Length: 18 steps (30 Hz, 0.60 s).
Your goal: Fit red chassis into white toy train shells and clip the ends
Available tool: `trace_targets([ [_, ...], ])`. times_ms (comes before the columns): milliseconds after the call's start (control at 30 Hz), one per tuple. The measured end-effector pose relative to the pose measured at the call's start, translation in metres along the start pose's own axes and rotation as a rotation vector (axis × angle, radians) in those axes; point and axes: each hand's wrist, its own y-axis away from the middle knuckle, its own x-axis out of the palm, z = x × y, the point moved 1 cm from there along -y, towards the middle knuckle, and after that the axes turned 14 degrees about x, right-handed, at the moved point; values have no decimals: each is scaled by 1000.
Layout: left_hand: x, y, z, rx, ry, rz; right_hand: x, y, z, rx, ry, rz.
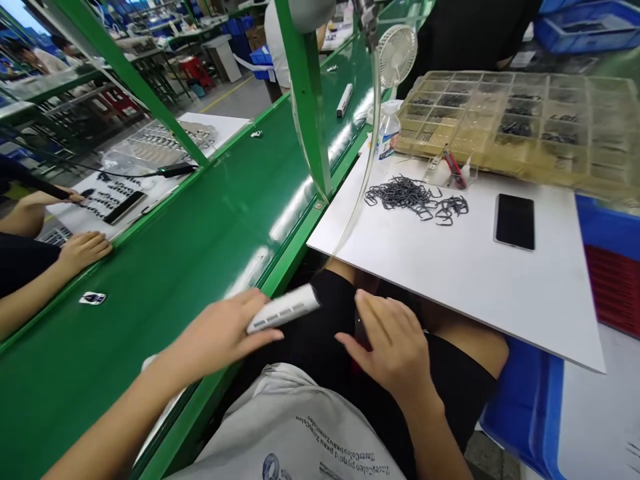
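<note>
Pick-up step, we judge; our left hand (225, 333) fingers clasp the white slotted housing (284, 308) at the green belt (175, 253) edge; right hand (393, 347) splayed over lap, nothing visibly held; next calls for right-hand support.

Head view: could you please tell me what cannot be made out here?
All in the head view:
- White slotted part: near end hidden under the left hand, and motion-blurred.
- Right hand: whatever lies beneath it is hidden by the palm.
- Compartment tray: contents too small, far side blurred.
- Label on the green belt: too small to read.
- Co-worker's arm: cut off by the left edge.
</note>
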Motion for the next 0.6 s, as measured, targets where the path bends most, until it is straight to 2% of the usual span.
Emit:
trace_targets([
  [67, -10, 3, 36, -192, -74, -37, 4, 11, -23, 110, -21, 11],
  [133, -11, 8, 75, -398, -200, -45, 10, 29, -48, 162, -14, 85],
  [200, -5, 15, 105, -552, -270, -10, 16, 53, -72, 163, 22, 177],
  [267, 6, 22, 123, -614, -288, 16, 19, 78, -91, 176, 64, 252],
  [333, 17, 27, 128, -624, -291, 14, 20, 101, -105, 220, 97, 302],
  [433, 28, 31, 127, -648, -305, -3, 21, 125, -113, 239, 149, 343],
  [533, 31, 35, 122, -654, -324, -15, 26, 130, -110, 181, 199, 389],
  [600, 30, 36, 117, -605, -386, -67, 28, 127, -105, 170, 236, 420],
])
